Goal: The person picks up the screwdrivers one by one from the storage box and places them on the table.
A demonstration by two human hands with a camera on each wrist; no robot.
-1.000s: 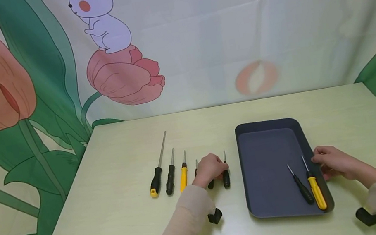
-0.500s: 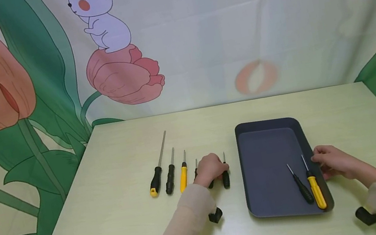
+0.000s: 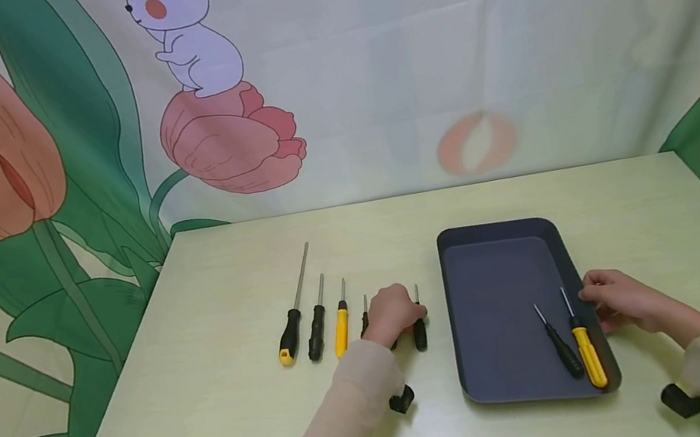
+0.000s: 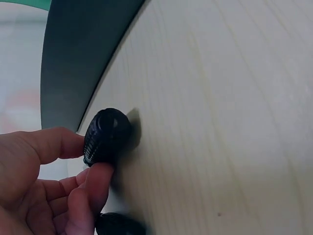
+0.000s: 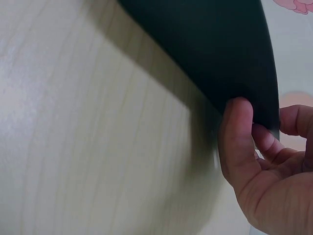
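Observation:
My left hand (image 3: 393, 314) pinches the rightmost black screwdriver (image 3: 420, 333) of a row on the table. In the left wrist view, finger and thumb press on both sides of its ribbed handle (image 4: 108, 134); another black handle (image 4: 119, 224) lies just below. At the right side, my right hand (image 3: 625, 300) grips the rim of a dark grey tray (image 3: 504, 316). The right wrist view has the tray's outer wall (image 5: 215, 54) between thumb and fingers. Inside the tray lie a small black screwdriver (image 3: 563, 351) and a yellow one (image 3: 589, 357), both toward the right.
Left of my left hand, a black-and-yellow screwdriver (image 3: 290, 337), a black one (image 3: 317, 334) and a yellow-handled one (image 3: 342, 329) lie side by side. A smaller screwdriver (image 3: 364, 316) is partly covered by the hand. A printed curtain (image 3: 367, 75) hangs behind the table.
My left hand stays at the rightmost screwdriver, which has shifted very slightly left. The right hand and tray hold still.

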